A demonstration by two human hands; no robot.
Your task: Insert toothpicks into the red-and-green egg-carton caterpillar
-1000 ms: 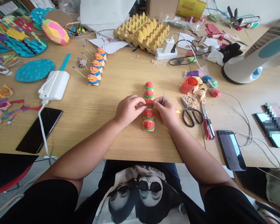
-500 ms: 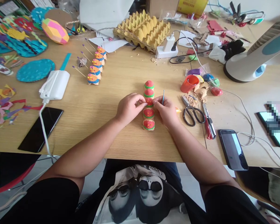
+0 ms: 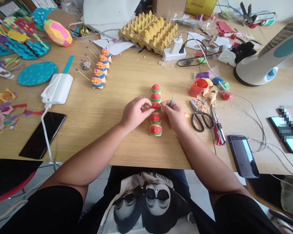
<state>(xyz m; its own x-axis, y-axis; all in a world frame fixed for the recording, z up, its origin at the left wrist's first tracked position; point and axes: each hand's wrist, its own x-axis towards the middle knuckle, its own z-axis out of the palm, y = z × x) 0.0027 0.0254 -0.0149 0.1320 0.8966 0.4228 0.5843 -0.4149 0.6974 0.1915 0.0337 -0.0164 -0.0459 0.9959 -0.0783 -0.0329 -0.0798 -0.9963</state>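
A row of several joined egg-carton cups (image 3: 156, 118), covered in red and green clay, stands in front of me; the two nearest have orange faces. My left hand (image 3: 136, 111) is at the row's left side, fingers curled, its thumb and fingertips at the middle cup (image 3: 156, 106). At the right side, my right hand (image 3: 174, 113) is closed around a thin blue stick (image 3: 172, 101) that points up, with its index finger and thumb near the same cup. Any small piece between the left fingertips is too small to make out.
Scissors (image 3: 201, 117), a red utility knife (image 3: 218, 126) and an orange cup (image 3: 198, 87) lie to the right. A blue-orange row of cups (image 3: 101, 71) stands at the back left. Phones (image 3: 243, 156) rest on both sides; a yellow egg tray (image 3: 148, 31) is behind.
My right hand has drawn slightly right, away from the middle cup, and the blue stick has shifted with it. My left hand has barely moved.
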